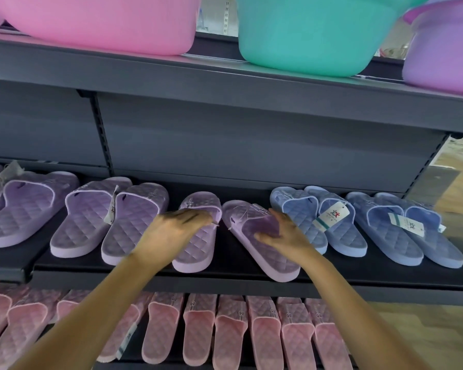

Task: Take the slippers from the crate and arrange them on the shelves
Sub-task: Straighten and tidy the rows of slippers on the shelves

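Worked at the middle shelf (226, 283), with no crate anywhere in view. Found the pair in hand down on that shelf, between the lilac pairs (86, 222) to the left and the blue pairs (350, 236) to the right. Held the left hand (175, 232) over the strap mouth of the left lilac slipper (191, 260), fingers straight and close together so far as visible through the blur; could not rule out a fingertip hooked under the strap. Rested the right hand (282, 235) on the right lilac slipper (267, 263), fingers spread, thumb out across the footbed, the rest along its right edge, clamped on nothing.

Judged the placing done and the squaring-up not: left slipper roughly straight, right one skewed, toe far and left, heel near and right, splayed away from its mate.

Weighed the risks as follows. Saw the skewed heel close to the near lip of the shelf: too hard a swing, or a drag toward the body, likely to tip it over onto the pink slippers (225, 329) below. Saw its right edge just beside the nearest blue slipper (305, 228): a pivot about the toe could shove that pair out of line. Noted only flat, unclamped contact on a smooth footbed: could slide off mid-turn and leave the pair crooked.
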Action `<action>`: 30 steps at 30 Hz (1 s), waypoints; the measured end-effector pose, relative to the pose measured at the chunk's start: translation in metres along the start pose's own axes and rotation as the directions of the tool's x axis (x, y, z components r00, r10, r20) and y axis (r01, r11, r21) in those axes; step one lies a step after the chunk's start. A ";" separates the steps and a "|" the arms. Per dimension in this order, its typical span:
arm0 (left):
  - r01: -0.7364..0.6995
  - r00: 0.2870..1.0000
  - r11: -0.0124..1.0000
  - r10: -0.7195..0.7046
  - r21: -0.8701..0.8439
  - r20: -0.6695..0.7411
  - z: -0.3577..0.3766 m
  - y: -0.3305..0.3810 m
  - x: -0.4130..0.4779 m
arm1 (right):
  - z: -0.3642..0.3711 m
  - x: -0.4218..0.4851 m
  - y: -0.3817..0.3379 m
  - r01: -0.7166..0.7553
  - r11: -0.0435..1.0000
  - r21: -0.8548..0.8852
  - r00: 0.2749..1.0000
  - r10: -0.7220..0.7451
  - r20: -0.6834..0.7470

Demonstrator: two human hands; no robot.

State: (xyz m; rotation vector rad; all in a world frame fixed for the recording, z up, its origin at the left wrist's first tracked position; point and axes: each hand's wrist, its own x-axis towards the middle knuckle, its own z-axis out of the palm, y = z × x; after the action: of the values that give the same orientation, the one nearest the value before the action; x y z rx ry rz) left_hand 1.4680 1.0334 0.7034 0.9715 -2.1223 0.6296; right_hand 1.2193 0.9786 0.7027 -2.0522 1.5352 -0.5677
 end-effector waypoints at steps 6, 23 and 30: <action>0.051 0.972 0.997 -0.037 -0.058 0.232 0.005 -0.011 -0.035 | 0.009 -0.005 -0.005 -0.035 0.998 -0.049 0.999 0.036 0.014; 0.858 0.509 0.467 -0.722 -0.212 0.470 0.041 0.005 -0.021 | 0.032 -0.021 -0.018 -0.052 0.997 -0.064 0.997 0.047 -0.065; 0.860 0.510 0.438 -0.713 -0.261 0.482 0.046 0.012 -0.017 | 0.044 -0.008 -0.020 -0.154 0.987 -0.045 0.974 0.144 -0.173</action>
State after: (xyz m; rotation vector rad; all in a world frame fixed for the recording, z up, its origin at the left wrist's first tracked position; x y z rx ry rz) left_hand 1.4482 1.0175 0.6599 1.6662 -1.5873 -0.5617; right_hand 1.2590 0.9978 0.6802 -1.9513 1.8061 -0.6609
